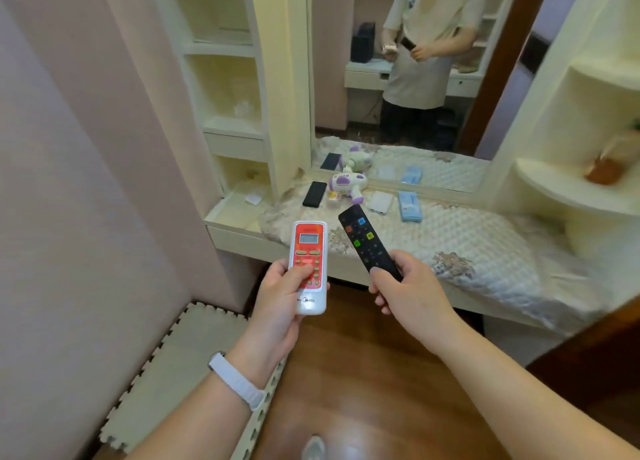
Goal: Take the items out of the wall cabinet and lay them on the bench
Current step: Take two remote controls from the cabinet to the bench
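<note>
The left hand grips the red-and-white remote, fingers curled round its lower half. The right hand pinches only the tail of the black remote. Both are held in the air, short of the toy on the worktop. That end-only hold could let the black one tip or slip on the way down. Each remote's long axis runs towards the toy, the red one screen end first and the black one slanted.

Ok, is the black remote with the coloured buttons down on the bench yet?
No, not down. The right hand grips the black remote by its lower end, holding it up off the bench.
</note>
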The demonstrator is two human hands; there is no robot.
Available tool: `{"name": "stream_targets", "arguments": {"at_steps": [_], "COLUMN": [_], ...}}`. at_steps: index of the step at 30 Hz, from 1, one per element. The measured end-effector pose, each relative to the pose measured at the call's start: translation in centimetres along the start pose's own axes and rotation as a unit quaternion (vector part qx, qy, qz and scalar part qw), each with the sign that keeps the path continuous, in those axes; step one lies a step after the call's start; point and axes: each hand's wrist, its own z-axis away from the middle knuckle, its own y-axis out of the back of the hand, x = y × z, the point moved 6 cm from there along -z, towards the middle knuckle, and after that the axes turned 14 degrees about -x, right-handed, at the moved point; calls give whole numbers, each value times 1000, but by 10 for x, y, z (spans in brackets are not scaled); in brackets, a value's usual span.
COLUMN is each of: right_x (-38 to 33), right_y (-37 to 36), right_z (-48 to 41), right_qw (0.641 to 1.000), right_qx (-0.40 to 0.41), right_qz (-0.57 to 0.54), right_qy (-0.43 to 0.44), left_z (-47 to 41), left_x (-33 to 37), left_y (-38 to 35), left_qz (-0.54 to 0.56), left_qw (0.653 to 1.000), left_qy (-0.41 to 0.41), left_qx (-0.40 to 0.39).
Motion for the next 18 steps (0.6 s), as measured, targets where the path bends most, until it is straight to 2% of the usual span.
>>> {"name": "stream_targets", "arguments": {"at_steps": [9, 18], "right_x": [8, 36], "right_y": [52, 100], "right_z": [-80, -120], "right_qw": [992, 979], "right_qx": [94, 160], "right_qz": [54, 51], "right_qy": [-59, -116], "left_z": [-140, -219], "left_x": [-1, -28], "left_y": [-3, -44], "left_qz": [17, 4], "left_qw": [995, 986], "left_qy": [57, 106], "left_qx": [-84, -125]}}
